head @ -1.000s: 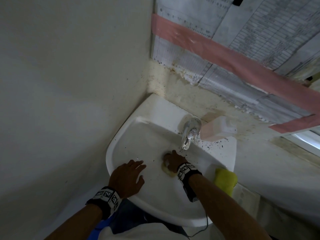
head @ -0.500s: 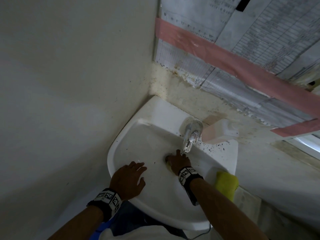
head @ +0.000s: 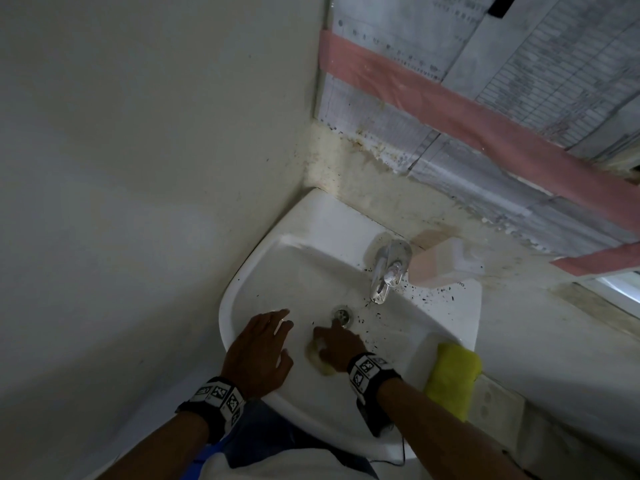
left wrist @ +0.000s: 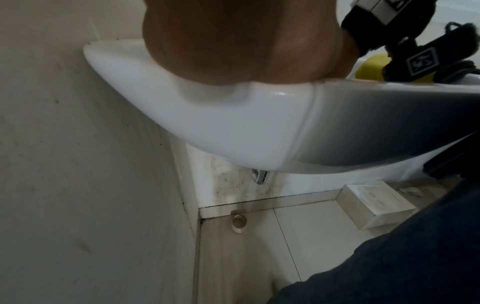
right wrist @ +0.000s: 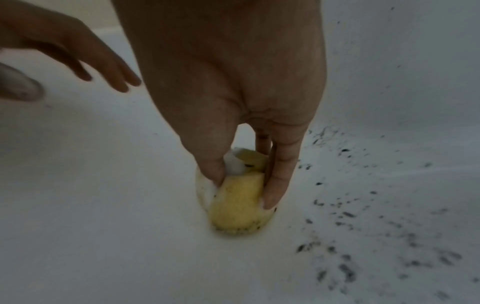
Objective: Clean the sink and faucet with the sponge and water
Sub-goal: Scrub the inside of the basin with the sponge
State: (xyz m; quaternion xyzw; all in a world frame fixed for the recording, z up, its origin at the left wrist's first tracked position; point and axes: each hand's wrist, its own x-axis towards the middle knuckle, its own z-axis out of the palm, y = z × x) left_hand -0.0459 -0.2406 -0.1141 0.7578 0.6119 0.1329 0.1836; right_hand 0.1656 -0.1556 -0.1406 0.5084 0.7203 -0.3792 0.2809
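A white wall-mounted sink (head: 249, 271) (left wrist: 233, 127) carries a chrome faucet (head: 386, 271) at its back. My right hand (head: 337, 344) (right wrist: 233, 102) pinches a small yellow sponge (head: 317, 356) (right wrist: 239, 205) between thumb and fingers and presses it on the basin floor, just in front of the drain (head: 342, 314). Black specks (right wrist: 363, 226) (head: 426, 296) dot the basin and the rim to the right. My left hand (head: 259, 348) (right wrist: 78, 55) rests flat on the sink's front left rim with straight, spread fingers and holds nothing.
A pink-and-white box (head: 440, 265) stands on the rim right of the faucet. A yellow-green cloth (head: 452, 375) hangs over the sink's right front edge. Walls close in at left and back. Below the sink are a tiled floor, a floor drain (left wrist: 239, 223) and a white box (left wrist: 376, 205).
My right hand has drawn the sponge back from under the faucet toward the front of the basin, uncovering the drain. The left hand has stayed on the rim.
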